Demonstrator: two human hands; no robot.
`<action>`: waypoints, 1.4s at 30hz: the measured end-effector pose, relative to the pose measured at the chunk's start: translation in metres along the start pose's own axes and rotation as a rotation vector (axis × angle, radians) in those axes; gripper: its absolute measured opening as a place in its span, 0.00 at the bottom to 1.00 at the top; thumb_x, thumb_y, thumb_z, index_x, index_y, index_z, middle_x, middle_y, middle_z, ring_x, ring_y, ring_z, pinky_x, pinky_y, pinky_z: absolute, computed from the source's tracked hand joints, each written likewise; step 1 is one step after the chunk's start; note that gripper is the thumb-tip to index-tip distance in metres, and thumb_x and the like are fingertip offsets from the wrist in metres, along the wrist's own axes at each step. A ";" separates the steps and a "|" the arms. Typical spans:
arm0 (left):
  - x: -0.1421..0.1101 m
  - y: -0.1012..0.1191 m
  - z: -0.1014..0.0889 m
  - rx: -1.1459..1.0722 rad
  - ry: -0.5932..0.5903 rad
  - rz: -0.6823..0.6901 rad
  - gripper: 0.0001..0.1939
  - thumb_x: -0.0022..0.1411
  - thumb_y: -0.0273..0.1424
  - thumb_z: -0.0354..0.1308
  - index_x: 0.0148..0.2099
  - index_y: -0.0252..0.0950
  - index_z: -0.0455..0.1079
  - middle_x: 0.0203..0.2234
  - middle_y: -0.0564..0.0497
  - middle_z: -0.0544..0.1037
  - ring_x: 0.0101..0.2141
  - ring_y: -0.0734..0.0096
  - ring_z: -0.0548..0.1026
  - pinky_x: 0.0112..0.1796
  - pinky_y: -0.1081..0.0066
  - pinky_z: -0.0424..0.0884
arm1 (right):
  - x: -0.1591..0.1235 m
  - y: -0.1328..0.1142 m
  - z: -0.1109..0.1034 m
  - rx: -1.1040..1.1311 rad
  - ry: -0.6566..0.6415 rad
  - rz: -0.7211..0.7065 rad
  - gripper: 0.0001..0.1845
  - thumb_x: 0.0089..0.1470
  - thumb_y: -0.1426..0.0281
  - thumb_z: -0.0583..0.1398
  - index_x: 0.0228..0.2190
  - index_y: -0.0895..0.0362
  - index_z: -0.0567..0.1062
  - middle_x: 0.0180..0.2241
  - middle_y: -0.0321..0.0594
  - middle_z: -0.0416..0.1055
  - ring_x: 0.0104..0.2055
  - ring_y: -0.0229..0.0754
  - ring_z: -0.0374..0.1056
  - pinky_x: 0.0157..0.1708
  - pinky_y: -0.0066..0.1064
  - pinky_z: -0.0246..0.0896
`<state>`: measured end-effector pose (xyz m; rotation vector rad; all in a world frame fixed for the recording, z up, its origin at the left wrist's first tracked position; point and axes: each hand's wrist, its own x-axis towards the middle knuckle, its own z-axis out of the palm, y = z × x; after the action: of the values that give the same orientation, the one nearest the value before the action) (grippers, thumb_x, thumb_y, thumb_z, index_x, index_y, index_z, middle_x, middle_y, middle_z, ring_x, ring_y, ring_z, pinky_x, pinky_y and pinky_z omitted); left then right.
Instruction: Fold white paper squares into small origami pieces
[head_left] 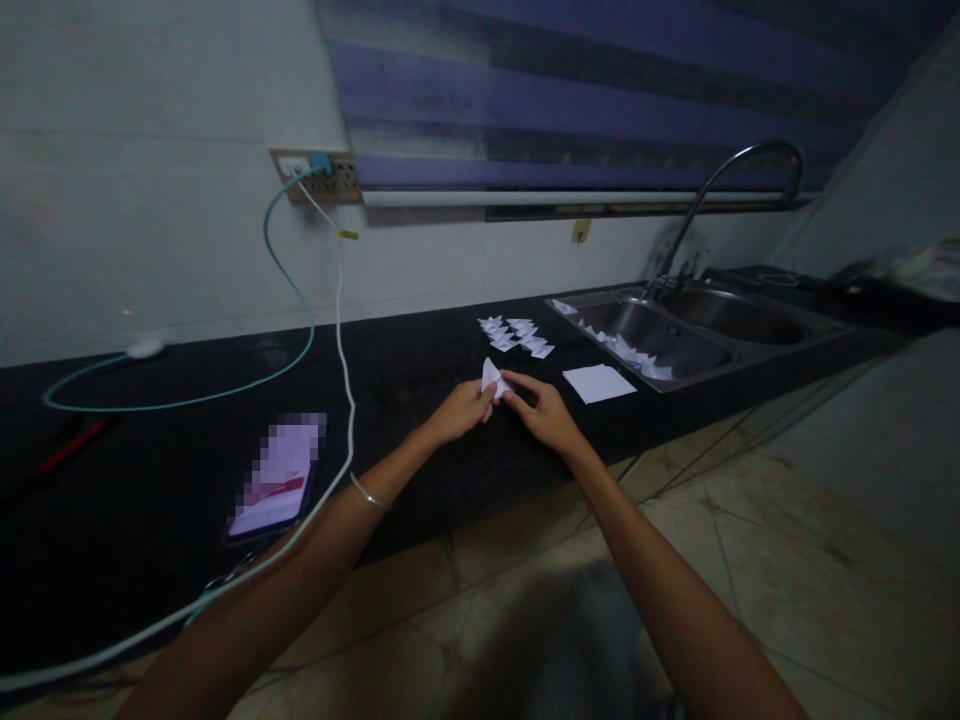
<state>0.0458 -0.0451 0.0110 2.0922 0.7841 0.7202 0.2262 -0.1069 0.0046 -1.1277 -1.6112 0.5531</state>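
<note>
Between both hands is a small folded piece of white paper (490, 374), its pointed tip sticking up. My left hand (463, 410) pinches it from the left with the thumb in front. My right hand (544, 412) grips its right side between thumb and fingers. Just beyond, several small folded paper pieces (517, 336) lie in rows on the black counter (420, 370). To the right of my right hand rests a stack of white paper sheets (600, 383). More folded paper pieces (634, 356) line the near left rim of the sink.
A steel double sink (694, 365) with a curved tap (750, 152) is set in the counter at right. A phone (281, 475) lies left of my forearm. A white cable (341, 340) crosses my left forearm, and a teal cable (292, 280) loops from the wall socket (324, 178).
</note>
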 end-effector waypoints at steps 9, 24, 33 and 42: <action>0.002 -0.001 0.001 0.035 0.028 -0.052 0.28 0.70 0.52 0.42 0.30 0.34 0.65 0.19 0.53 0.70 0.19 0.73 0.66 0.23 0.73 0.59 | 0.000 -0.002 0.001 0.035 0.008 -0.061 0.12 0.60 0.66 0.61 0.44 0.53 0.81 0.55 0.47 0.73 0.59 0.47 0.68 0.52 0.41 0.67; 0.003 -0.009 0.000 -0.039 -0.031 -0.006 0.29 0.71 0.52 0.41 0.29 0.35 0.65 0.19 0.53 0.70 0.20 0.74 0.65 0.26 0.73 0.61 | -0.001 -0.002 0.002 -0.191 -0.018 -0.178 0.16 0.60 0.73 0.58 0.46 0.52 0.81 0.47 0.46 0.72 0.50 0.47 0.69 0.45 0.38 0.68; 0.006 -0.001 -0.002 -0.307 -0.074 -0.068 0.32 0.64 0.60 0.48 0.28 0.35 0.64 0.17 0.54 0.68 0.19 0.76 0.65 0.24 0.74 0.61 | -0.007 -0.004 0.005 -0.400 -0.053 -0.285 0.27 0.57 0.81 0.55 0.54 0.51 0.77 0.55 0.49 0.66 0.59 0.50 0.64 0.60 0.47 0.62; 0.002 0.005 -0.006 -0.121 0.029 -0.003 0.36 0.61 0.66 0.40 0.27 0.37 0.61 0.16 0.55 0.65 0.18 0.76 0.61 0.22 0.73 0.57 | -0.004 -0.007 0.002 -0.074 0.033 -0.118 0.20 0.66 0.58 0.53 0.51 0.52 0.76 0.53 0.47 0.69 0.55 0.48 0.67 0.49 0.39 0.68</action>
<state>0.0438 -0.0436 0.0188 1.9751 0.7413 0.7790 0.2220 -0.1130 0.0080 -1.0829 -1.6692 0.3985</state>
